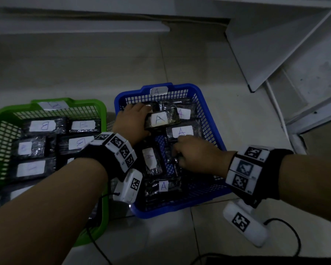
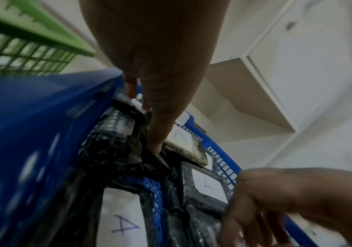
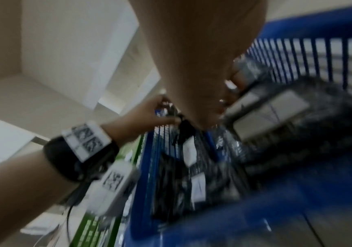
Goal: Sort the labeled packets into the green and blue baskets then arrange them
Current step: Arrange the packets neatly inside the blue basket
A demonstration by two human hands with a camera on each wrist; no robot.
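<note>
The blue basket (image 1: pixel 208 104), tagged A, holds several black packets with white A labels. My left hand (image 1: pixel 146 120) is inside it at the far left and grips the left end of one tilted A packet (image 1: pixel 161 119). In the left wrist view the thumb (image 2: pixel 158 133) presses on that packet (image 2: pixel 183 140). My right hand (image 1: pixel 177 153) reaches into the basket's middle, fingers curled down onto a dark packet (image 1: pixel 170 159) whose label is hidden. The right wrist view is blurred, with the fingers (image 3: pixel 230 93) at a packet's edge. The green basket (image 1: pixel 101 111) on the left holds B packets (image 1: pixel 44 125).
The two baskets stand side by side on a tiled floor. White panels and shelving (image 1: pixel 275 44) lean at the right and along the back. A black cable (image 1: pixel 290 232) loops on the floor near my right wrist.
</note>
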